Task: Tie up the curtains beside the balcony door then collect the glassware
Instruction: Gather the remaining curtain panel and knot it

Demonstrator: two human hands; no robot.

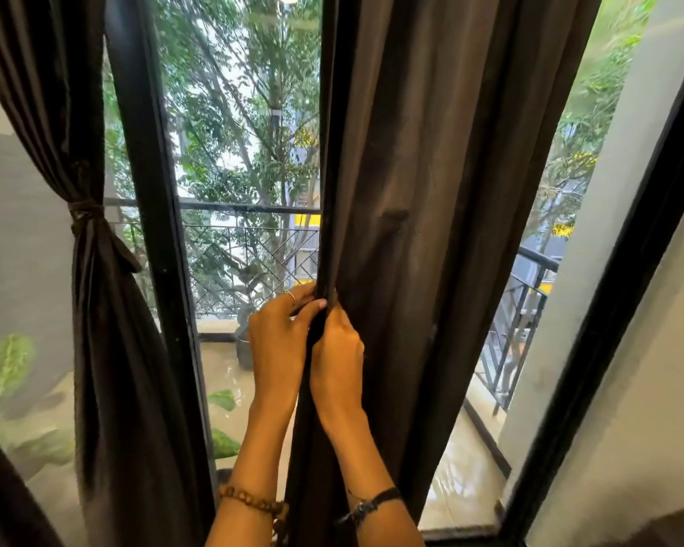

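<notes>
Head view looks down on two bare hands meeting at the left edge of the right curtain [431,191], a dark brown drape hanging loose in long folds. The left hand [279,341] curls its fingers round the gathered edge of the fabric from the left side, a ring on one finger and a beaded bracelet [249,501] on the wrist. The right hand [338,361] sits just right of it, touching it, with fingers wrapped round the same bunched edge; a dark wristband [372,503] circles that wrist. Both grips are clenched on the cloth, and the fabric runs down between the two forearms below the grips.

Well to the left of the grips hangs the left curtain [107,349], already cinched at its waist by a tie-back [85,215] of the same dark cloth, at a level above the hands. Between that curtain and the grips stands a black door frame post [151,191], with glass beside it. Beyond the grips, through the glass, a balcony railing [249,246] with a diamond lattice and green trees [234,112] show, and a wet pale balcony floor [230,373] lies below. Far right of the grips a second black frame [628,270] slants past a pale wall [648,428].
</notes>
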